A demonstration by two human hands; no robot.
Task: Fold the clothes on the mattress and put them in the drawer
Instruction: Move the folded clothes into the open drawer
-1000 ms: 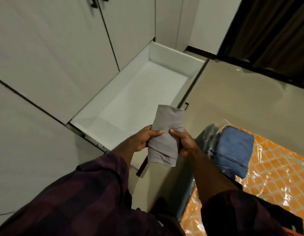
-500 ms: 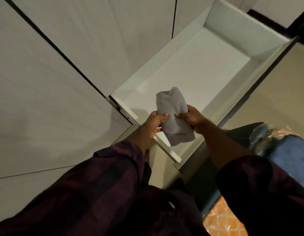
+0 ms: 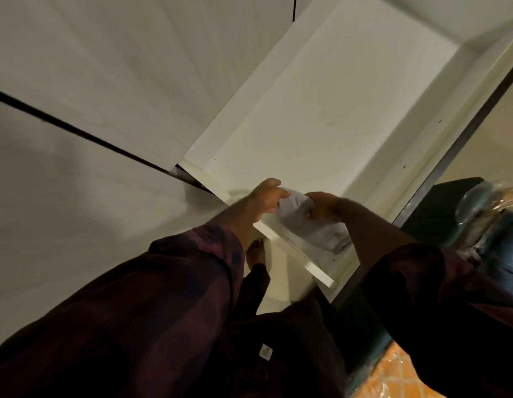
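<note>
A person bends over an open white drawer [image 3: 321, 110]. Both hands hold a small folded grey cloth [image 3: 312, 228]. The left hand [image 3: 266, 199] has its fingers curled on the left edge of the cloth and pinches it. The right hand [image 3: 321, 206] has its fingers curled around the right side. The cloth hangs low over the near end of the drawer, just above the front wall. I cannot tell if it touches the bottom. The arms wear dark red check sleeves [image 3: 163, 297]. White cupboard doors [image 3: 106, 67] stand to the left of the drawer. A bit of the orange mattress [image 3: 393, 380] shows at the bottom right. A bare foot [image 3: 255, 252] stands on the floor under the left arm.
</note>
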